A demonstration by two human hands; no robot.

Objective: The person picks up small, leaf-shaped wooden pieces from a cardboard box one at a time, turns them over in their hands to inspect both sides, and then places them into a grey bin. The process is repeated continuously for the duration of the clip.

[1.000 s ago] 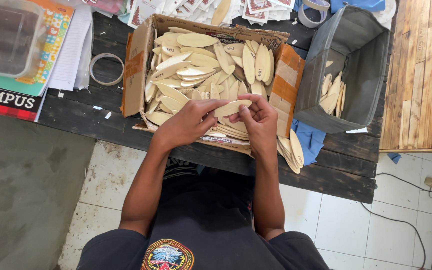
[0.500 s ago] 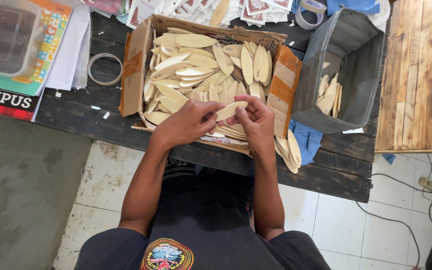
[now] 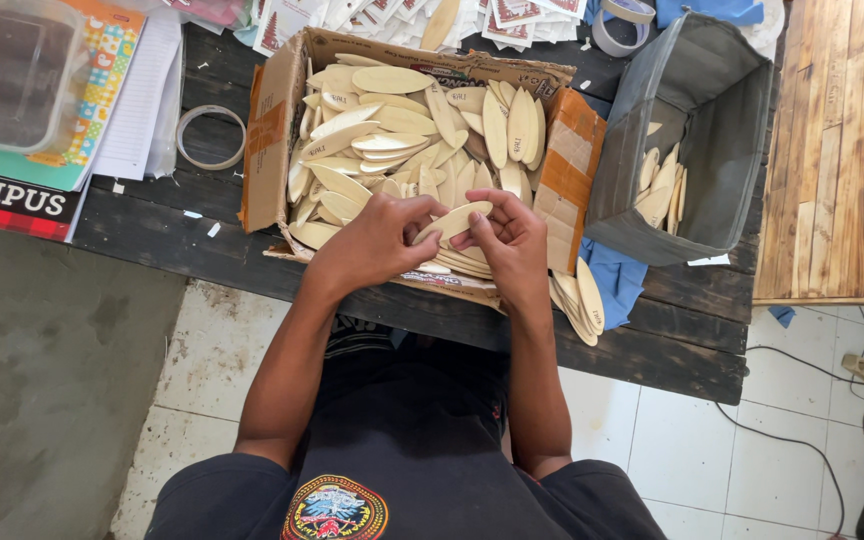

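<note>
A cardboard box (image 3: 270,150) on a dark wooden table holds several pale oval wooden pieces (image 3: 392,115). Over the box's near edge, my left hand (image 3: 372,243) and my right hand (image 3: 505,240) together hold one oval wooden piece (image 3: 455,219) between their fingertips. A small stack of the same ovals (image 3: 579,300) leans against the box's right side on a blue cloth (image 3: 620,281).
A grey fabric bin (image 3: 697,130) to the right holds a few more ovals. A tape ring (image 3: 210,137) lies left of the box, beside books and a clear plastic container (image 3: 14,75). Printed cards and a tape roll (image 3: 620,22) lie at the back. A wooden surface (image 3: 842,150) stands far right; cables run on the tiled floor.
Both hands stay at the box's near edge, turning the oval piece slightly between the fingers. Nothing else has moved.
</note>
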